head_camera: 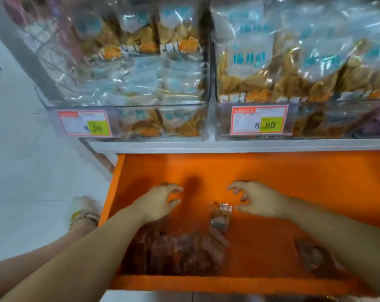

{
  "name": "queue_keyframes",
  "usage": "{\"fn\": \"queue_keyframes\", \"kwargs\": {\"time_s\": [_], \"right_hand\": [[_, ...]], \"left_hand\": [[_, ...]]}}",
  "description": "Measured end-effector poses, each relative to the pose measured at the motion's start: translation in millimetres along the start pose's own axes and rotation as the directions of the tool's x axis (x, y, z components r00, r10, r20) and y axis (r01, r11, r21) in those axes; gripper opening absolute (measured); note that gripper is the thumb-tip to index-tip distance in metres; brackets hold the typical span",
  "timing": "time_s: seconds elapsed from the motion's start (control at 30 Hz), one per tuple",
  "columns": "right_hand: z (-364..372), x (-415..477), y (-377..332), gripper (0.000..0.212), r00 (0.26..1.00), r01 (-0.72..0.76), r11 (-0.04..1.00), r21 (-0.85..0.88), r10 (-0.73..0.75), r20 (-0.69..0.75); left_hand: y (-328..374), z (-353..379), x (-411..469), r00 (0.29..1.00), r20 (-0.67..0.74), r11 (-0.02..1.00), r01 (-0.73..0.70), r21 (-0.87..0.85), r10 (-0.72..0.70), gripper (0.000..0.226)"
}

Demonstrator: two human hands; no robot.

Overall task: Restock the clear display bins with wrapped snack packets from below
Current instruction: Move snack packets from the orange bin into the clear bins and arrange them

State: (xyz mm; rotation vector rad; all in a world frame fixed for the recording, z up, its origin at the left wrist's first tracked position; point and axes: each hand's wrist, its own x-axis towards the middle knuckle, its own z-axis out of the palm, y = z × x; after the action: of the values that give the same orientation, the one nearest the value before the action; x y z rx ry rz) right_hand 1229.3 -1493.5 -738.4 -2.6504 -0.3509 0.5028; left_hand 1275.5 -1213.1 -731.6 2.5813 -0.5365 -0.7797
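Observation:
An orange drawer (pixel 271 171) stands pulled out under the shelf. Dark reddish-brown wrapped snack packets (pixel 176 251) lie in a heap at its front, and one more packet (pixel 315 260) lies to the right. A small clear packet (pixel 220 216) stands up from the heap. My left hand (pixel 160 203) hovers over the heap's left side, fingers loosely curved, holding nothing. My right hand (pixel 256 199) reaches in from the right with spread, curved fingers, its thumb tip right at the small packet's top edge. Above, two clear display bins (pixel 128 118) (pixel 298 120) hold bags of yellow crisps.
Each bin's front carries a price label reading 8.80, on the left bin (pixel 84 126) and the right bin (pixel 259 122). A grey shelf edge (pixel 228 147) runs between bins and drawer. White floor (pixel 21 171) lies at left, with a sandalled foot (pixel 85 216) beside the drawer.

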Motion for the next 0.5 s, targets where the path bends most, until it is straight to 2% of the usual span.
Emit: {"fn": "queue_keyframes", "kwargs": {"time_s": [0.13, 0.3, 0.4, 0.5], "right_hand": [[46, 23, 8, 0.071, 0.989, -0.01, 1.0, -0.005, 0.01, 0.144], [84, 35, 11, 0.086, 0.945, 0.002, 1.0, 0.014, -0.006, 0.328], [96, 34, 10, 0.1, 0.93, 0.005, 1.0, -0.02, 0.003, 0.367], [99, 30, 3, 0.106, 0.912, 0.042, 0.997, -0.063, -0.012, 0.41]], "left_hand": [[-22, 1, 5, 0.956, 0.247, 0.986, 0.163, 0.012, -0.161, 0.061], [-28, -1, -2, 0.779, 0.593, 0.978, 0.183, 0.098, -0.205, 0.085], [-23, 10, -3, 0.671, 0.689, 0.961, 0.173, 0.215, -0.275, 0.095], [-20, 31, -5, 0.654, 0.696, 0.953, 0.165, 0.254, -0.299, 0.098]]}}
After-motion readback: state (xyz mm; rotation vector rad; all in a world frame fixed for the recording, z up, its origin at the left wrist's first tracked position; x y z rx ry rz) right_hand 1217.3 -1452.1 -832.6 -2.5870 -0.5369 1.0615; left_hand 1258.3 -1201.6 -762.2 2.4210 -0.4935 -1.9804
